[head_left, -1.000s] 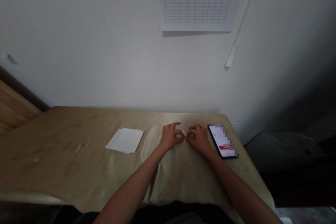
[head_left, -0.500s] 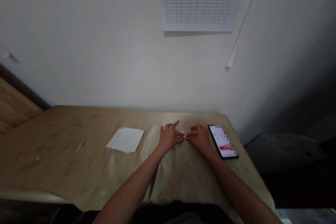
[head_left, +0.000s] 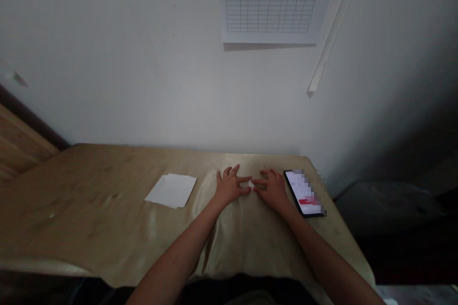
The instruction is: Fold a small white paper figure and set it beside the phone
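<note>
A small piece of white paper [head_left: 251, 185], seemingly folded, is on the table between my two hands. My left hand [head_left: 227, 187] touches its left side with thumb and index fingertips, while its other fingers are spread away. From the right, my right hand [head_left: 273, 189] holds the opposite side with thumb and index finger; its remaining fingers are loosely bent. The fingertips hide part of the paper, so its exact shape cannot be made out. To the left of my left hand lies a loose stack of white paper sheets [head_left: 172, 190]. A smartphone [head_left: 304, 195] with a lit screen rests beside my right hand.
A shiny beige cloth [head_left: 107, 228] covers the table, with creases near its front. Behind it rises a white wall [head_left: 143, 81] bearing a printed grid sheet [head_left: 268, 5] and a white strip [head_left: 327, 47]. Wooden furniture [head_left: 25, 140] stands at the left.
Thumb and index finger of each hand have moved apart from a pinch, and more of the small paper shows between them. The paper stack and phone have stayed put.
</note>
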Demonstrator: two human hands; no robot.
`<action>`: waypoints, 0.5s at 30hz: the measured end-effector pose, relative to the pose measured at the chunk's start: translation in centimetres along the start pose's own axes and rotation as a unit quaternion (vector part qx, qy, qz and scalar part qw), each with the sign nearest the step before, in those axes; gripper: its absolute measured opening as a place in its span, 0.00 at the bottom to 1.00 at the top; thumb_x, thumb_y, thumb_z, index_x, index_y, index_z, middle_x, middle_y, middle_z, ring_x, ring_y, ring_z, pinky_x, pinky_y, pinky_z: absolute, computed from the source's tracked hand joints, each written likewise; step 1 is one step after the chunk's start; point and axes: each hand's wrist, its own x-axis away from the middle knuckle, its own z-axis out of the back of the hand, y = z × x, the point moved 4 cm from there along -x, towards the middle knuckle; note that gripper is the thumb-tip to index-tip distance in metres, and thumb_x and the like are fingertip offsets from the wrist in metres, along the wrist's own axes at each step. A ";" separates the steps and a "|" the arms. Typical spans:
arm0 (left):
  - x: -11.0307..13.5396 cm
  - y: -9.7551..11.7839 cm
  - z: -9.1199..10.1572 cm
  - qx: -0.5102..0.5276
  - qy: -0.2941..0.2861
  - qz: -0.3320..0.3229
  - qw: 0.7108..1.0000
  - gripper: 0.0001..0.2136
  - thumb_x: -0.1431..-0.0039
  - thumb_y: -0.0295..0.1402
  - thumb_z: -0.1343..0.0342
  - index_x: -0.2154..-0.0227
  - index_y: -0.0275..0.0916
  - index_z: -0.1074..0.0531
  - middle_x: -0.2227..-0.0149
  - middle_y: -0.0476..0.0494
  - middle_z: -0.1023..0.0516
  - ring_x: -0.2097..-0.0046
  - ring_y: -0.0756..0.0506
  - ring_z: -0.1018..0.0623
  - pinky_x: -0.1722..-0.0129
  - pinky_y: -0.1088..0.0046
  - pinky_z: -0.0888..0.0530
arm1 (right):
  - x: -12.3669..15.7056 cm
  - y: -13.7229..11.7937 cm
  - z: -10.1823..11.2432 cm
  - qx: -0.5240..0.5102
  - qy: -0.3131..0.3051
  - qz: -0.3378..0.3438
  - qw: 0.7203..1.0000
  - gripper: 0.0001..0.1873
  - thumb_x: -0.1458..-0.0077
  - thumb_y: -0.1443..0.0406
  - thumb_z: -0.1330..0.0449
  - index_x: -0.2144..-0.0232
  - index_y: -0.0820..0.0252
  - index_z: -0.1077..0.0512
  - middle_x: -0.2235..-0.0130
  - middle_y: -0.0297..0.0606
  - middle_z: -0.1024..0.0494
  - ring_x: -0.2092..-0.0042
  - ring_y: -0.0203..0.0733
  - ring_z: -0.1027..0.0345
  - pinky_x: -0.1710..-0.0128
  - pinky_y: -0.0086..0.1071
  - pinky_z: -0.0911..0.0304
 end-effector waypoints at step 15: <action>0.3 -0.1 -0.2 0.046 0.058 -0.028 0.997 0.28 0.45 0.47 0.36 0.42 0.61 0.33 0.35 0.45 0.35 0.33 0.32 0.41 0.37 0.29 0.57 | 0.2 -0.3 -0.4 -0.034 0.063 0.047 0.996 0.19 0.49 0.65 0.34 0.53 0.51 0.24 0.43 0.44 0.30 0.40 0.55 0.43 0.38 0.52 0.50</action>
